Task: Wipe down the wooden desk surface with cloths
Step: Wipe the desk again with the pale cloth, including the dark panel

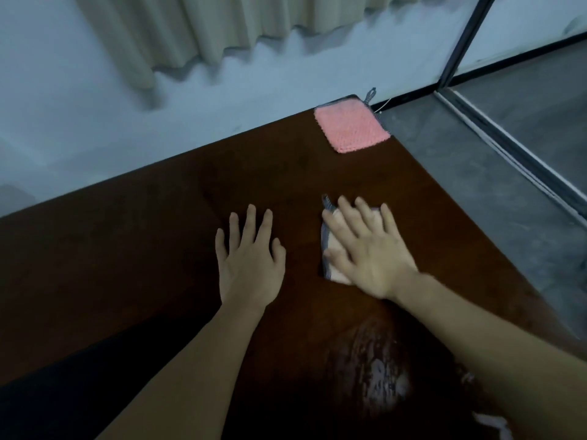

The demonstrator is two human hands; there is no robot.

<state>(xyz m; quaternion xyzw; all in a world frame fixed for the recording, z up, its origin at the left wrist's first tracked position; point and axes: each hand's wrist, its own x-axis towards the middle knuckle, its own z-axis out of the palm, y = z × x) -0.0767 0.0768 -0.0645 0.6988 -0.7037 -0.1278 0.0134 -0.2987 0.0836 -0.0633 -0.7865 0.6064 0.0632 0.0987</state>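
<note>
Dark wood of the desk (pixel 158 249) fills the head view. Right hand (pixel 365 249) presses a pale cloth (pixel 336 274) flat under straight fingers, mid-desk toward the right edge. Left hand (pixel 251 258) rests flat on bare wood just beside it, holding nothing. A pink cloth (pixel 349 125) lies at the far right corner, untouched. Even palm pressure and overlapping strokes would likely clean best. No containers are visible.

Both bare forearms are extended forward. The left hand (pixel 249 258) is laid flat, fingers straight and spread. The right hand (pixel 368 246) is pressed palm-down, fingers straight, seemingly slightly blurred.
</note>
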